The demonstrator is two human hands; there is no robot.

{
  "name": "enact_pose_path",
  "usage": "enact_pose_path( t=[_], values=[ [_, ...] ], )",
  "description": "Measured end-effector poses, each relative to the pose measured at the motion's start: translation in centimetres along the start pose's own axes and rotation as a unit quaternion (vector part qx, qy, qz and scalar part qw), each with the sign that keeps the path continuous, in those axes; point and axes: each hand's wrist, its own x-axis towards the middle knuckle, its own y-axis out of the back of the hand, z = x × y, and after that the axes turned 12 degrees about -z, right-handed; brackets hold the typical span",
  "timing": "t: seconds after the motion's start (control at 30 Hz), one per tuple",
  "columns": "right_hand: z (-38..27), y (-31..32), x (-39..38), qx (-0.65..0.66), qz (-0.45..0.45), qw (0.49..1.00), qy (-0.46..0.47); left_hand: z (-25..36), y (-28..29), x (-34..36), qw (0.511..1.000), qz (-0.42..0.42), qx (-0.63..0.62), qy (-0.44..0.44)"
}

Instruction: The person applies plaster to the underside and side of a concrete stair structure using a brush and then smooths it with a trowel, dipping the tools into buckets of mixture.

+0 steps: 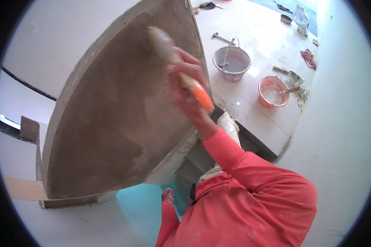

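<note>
Head view: the right hand (pixel 189 76), blurred, is raised just above centre, its fingers curled closed around the wooden handle of a brush (pixel 164 43). From those fingers the brush's pale head points out toward 11 o'clock, while the orange butt end of its handle sticks out past the grip toward 4 to 5 o'clock. The head lies over the upper part of a brown, plaster-coated panel (pixel 99 115) that fills the 9 to 10 o'clock side; blur makes it impossible to tell whether bristles and surface touch.

Between 6 and 7 o'clock, the left hand (pixel 167 194) hangs low beside dark grey steps (pixel 193 162), well apart from the brush. Its fingers appear bent, but they are too small to tell whether they pinch anything.

On the pale tiled floor (pixel 251 127), a large tub (pixel 235 74) of grey contents stands at 1 o'clock, with a hammer (pixel 223 39) just beyond its 11 o'clock rim. A smaller red bucket (pixel 267 101) sits at 2 o'clock, and a crumpled red cloth (pixel 308 59) lies farther out.
</note>
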Motion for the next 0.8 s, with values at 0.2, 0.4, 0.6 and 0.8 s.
enact_pose_path(
  t=[0.2,0.4,0.6,0.8],
  values=[
    [3.6,2.4,5.7,-0.109,0.103,0.989,0.008,1.9,-0.9,0.8,0.999,-0.040,0.031,-0.017],
    [0.7,1.8,3.6,-0.006,-0.159,0.985,0.070,2.1,-1.7,1.6,0.993,-0.053,0.108,0.008],
    [3.6,2.9,8.9,-0.059,0.137,0.989,-0.004,1.5,-2.8,2.0,0.993,-0.061,0.097,0.007],
    [-0.3,2.5,4.7,-0.014,-0.184,0.981,0.067,1.6,-3.1,3.3,0.989,-0.102,0.099,0.044]
  ],
)
